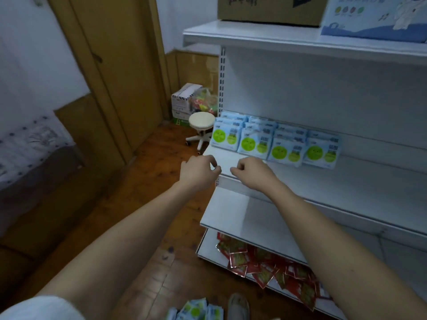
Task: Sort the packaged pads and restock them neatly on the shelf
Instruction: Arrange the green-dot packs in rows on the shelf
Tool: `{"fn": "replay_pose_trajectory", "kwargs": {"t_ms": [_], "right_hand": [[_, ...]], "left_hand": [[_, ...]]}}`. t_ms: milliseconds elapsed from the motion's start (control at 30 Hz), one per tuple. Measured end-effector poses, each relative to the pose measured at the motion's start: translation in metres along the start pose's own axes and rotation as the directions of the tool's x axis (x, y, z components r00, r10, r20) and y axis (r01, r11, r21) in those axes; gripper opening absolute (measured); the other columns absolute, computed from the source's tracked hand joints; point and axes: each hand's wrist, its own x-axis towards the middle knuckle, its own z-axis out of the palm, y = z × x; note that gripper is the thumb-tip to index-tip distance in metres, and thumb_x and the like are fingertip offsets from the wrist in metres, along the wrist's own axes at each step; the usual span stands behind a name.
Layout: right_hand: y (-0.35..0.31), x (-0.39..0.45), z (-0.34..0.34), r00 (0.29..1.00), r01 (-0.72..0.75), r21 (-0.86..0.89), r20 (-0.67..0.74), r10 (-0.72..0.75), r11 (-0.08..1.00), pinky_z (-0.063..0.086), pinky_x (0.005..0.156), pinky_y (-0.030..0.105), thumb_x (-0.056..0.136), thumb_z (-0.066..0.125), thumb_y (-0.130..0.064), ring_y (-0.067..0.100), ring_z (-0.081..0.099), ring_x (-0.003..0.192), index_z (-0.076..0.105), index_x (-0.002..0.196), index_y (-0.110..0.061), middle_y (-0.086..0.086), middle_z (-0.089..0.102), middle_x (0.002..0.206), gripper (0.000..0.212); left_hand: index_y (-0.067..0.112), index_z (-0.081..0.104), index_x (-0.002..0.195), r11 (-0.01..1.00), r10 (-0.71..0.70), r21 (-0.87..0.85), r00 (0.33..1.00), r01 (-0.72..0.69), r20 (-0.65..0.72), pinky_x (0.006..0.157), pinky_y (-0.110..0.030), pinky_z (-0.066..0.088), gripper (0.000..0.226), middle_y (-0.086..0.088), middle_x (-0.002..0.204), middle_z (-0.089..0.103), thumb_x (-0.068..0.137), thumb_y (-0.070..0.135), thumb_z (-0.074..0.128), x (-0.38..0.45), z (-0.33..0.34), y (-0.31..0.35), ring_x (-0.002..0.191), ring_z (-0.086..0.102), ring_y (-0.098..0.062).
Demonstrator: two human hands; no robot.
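Light-blue pad packs with green circles stand upright in rows on the left part of the white middle shelf. More of the same packs lie on the floor at the bottom edge of the view. My left hand hovers just off the shelf's left front corner, its fingers loosely curled and holding nothing. Over the shelf's front edge, below the packs, my right hand also has loosely curled fingers and holds nothing. The two hands are close together but apart.
Red sachets lie heaped on the bottom shelf. A cardboard box and a blue-white box sit on the top shelf. A white stool and boxes stand by the wooden door. A shoe is on the wooden floor.
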Motion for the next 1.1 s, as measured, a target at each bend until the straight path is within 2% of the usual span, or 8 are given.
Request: {"fn": "replay_pose_trajectory", "kwargs": {"t_ms": [167,367,467,600,767,900,1000,1100], "right_hand": [[-0.054,-0.059,0.066,0.995,0.025,0.023,0.091,-0.027,0.999,0.037,0.057,0.032,0.092,0.056,-0.037,0.022,0.052,0.062,0.045,0.06,-0.018,0.002,0.05,0.06,0.038],[-0.086,-0.113,0.154,0.947,0.0,-0.004,0.321,0.001,1.0,0.049,0.064,0.034,0.094,0.053,-0.036,0.027,0.064,0.075,0.057,0.073,-0.015,0.007,0.064,0.076,0.03],[-0.093,-0.132,0.198,0.896,0.025,-0.036,0.445,-0.006,0.999,0.043,0.065,0.034,0.094,0.053,-0.034,0.03,0.061,0.078,0.052,0.07,-0.016,0.005,0.058,0.074,0.03],[-0.087,-0.15,0.259,0.835,0.046,-0.049,0.55,-0.011,0.998,0.045,0.069,0.033,0.092,0.051,-0.034,0.03,0.063,0.091,0.057,0.08,-0.017,0.008,0.064,0.089,0.021],[-0.048,-0.17,0.325,0.771,-0.036,-0.026,0.635,0.045,0.999,0.044,0.073,0.033,0.089,0.053,-0.032,0.033,0.062,0.097,0.05,0.079,-0.024,0.012,0.068,0.101,0.013],[0.019,-0.19,0.382,0.663,-0.139,-0.074,0.734,0.148,0.988,0.046,0.075,0.034,0.087,0.055,-0.033,0.035,0.063,0.094,0.045,0.072,-0.03,0.013,0.068,0.095,0.018],[0.073,-0.206,0.421,0.578,-0.174,-0.101,0.795,0.184,0.98,0.049,0.081,0.035,0.092,0.055,-0.024,0.036,0.063,0.095,0.056,0.093,-0.021,0.018,0.067,0.098,0.004],[0.135,-0.21,0.466,0.45,-0.241,-0.214,0.839,0.305,0.947,0.046,0.083,0.033,0.097,0.052,-0.03,0.032,0.061,0.102,0.053,0.103,-0.015,0.009,0.062,0.101,0.016]], "left_hand": [[0.029,0.065,0.104,0.995,-0.1,-0.023,0.995,0.101,0.022,0.09,-0.045,0.05,0.027,0.006,0.101,0.067,0.093,0.048,0.049,-0.084,-0.004,-0.061,0.093,0.061,-0.018],[0.032,0.062,0.099,0.959,-0.28,-0.021,0.955,0.283,0.101,0.086,-0.043,0.053,0.023,0.009,0.089,0.064,0.093,0.051,0.051,-0.171,0.022,-0.132,0.084,0.062,-0.015],[0.032,0.063,0.094,0.926,-0.368,-0.018,0.912,0.377,0.179,0.082,-0.041,0.053,0.025,0.01,0.084,0.067,0.089,0.053,0.049,-0.212,0.041,-0.168,0.084,0.062,-0.016],[0.032,0.065,0.096,0.856,-0.482,-0.063,0.837,0.513,0.261,0.08,-0.035,0.053,0.022,0.007,0.092,0.069,0.086,0.047,0.053,-0.253,0.07,-0.208,0.092,0.063,-0.019],[0.027,0.065,0.101,0.707,-0.621,-0.166,0.715,0.688,0.321,0.079,-0.032,0.05,0.019,0.001,0.098,0.071,0.086,0.035,0.057,-0.295,0.129,-0.226,0.098,0.063,-0.024],[0.028,0.064,0.102,0.585,-0.682,-0.173,0.596,0.792,0.425,0.076,-0.035,0.053,0.018,0.001,0.089,0.07,0.086,0.032,0.059,-0.334,0.2,-0.23,0.09,0.065,-0.024],[0.024,0.064,0.102,0.513,-0.689,-0.142,0.505,0.847,0.521,0.078,-0.035,0.053,0.016,0.0,0.095,0.069,0.088,0.029,0.058,-0.362,0.265,-0.229,0.093,0.064,-0.025],[0.019,0.063,0.103,0.452,-0.681,-0.106,0.42,0.886,0.6,0.088,-0.038,0.049,0.018,-0.008,0.104,0.066,0.086,0.024,0.06,-0.384,0.34,-0.231,0.105,0.06,-0.029]]}}
